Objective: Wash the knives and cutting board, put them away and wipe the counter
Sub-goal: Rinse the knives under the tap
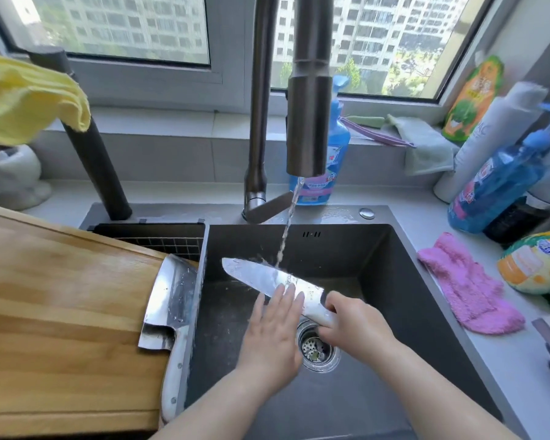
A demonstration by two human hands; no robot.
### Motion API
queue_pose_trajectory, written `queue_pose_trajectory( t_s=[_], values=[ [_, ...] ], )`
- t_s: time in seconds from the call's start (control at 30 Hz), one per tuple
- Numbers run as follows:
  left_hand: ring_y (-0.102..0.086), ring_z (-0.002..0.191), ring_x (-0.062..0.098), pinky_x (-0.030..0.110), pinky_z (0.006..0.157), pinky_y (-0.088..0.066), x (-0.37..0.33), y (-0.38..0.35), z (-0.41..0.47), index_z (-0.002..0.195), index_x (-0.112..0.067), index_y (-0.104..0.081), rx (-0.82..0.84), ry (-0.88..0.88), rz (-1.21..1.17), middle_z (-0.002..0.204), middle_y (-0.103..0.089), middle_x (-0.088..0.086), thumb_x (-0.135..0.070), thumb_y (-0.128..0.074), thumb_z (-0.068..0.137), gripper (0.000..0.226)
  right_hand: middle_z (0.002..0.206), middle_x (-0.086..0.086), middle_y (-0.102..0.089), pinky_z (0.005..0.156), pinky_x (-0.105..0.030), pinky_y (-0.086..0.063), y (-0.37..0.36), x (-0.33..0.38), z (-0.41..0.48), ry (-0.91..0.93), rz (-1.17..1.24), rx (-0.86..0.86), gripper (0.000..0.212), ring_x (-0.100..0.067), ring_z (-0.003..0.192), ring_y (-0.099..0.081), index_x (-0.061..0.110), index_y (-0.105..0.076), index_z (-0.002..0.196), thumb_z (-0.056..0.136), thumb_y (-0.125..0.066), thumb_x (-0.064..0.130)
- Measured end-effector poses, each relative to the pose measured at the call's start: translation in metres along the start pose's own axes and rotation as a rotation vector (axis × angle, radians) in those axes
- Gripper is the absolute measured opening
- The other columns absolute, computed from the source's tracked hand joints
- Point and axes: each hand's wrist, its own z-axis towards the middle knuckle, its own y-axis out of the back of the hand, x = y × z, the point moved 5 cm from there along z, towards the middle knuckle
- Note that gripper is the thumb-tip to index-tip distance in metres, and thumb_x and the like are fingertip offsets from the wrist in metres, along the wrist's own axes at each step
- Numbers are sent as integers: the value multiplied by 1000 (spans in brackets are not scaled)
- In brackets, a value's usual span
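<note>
The knife lies across the sink, held above the bottom, blade pointing away to the left of the hands. The right hand grips its white handle, fingers curled round it. The left hand is flat and released, its straight fingers pressed on the blade just beside the right hand. Water falls from the faucet and strikes the blade right at the left fingertips. Under the 2 hands, between the wrists, sits the round drain.

Left of the left hand, a cleaver with a white handle rests on the right edge of the wooden board, its handle toward the person. The board covers the left part of the sink. Beyond it, a dark rack shows at the sink's far left.

Right of the right hand runs the grey table, with a pink cloth lying near the sink's rim. Farther right and beyond stand a blue bottle, a white bottle and colourful pouches. A 2nd blue bottle stands behind the faucet.

Far beyond the hands, a green cloth hangs over the sill. A yellow cloth hangs at the far upper left. The window above shows tall apartment blocks in sunlight.
</note>
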Motion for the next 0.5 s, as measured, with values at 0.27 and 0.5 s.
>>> queue_pose_trajectory(
  t_s=[0.27, 0.5],
  values=[
    [3, 144, 23, 34, 110, 19, 24, 11, 26, 146, -6, 1, -92, 191, 59, 152, 6, 0, -25, -44, 84, 78, 85, 7, -46, 67, -26, -31, 14, -9, -9, 11, -47, -64, 20, -19, 78, -42, 23, -34, 89, 85, -51, 31],
    [-30, 130, 20, 28, 113, 2, 3, -2, 20, 133, -11, -35, 91, 2, 32, 138, -47, 5, -38, -34, 58, 80, 74, 9, -39, 67, -25, -30, 4, -5, 0, 51, -7, -82, 22, -19, 80, -40, 24, -32, 90, 84, -52, 31]
  ],
)
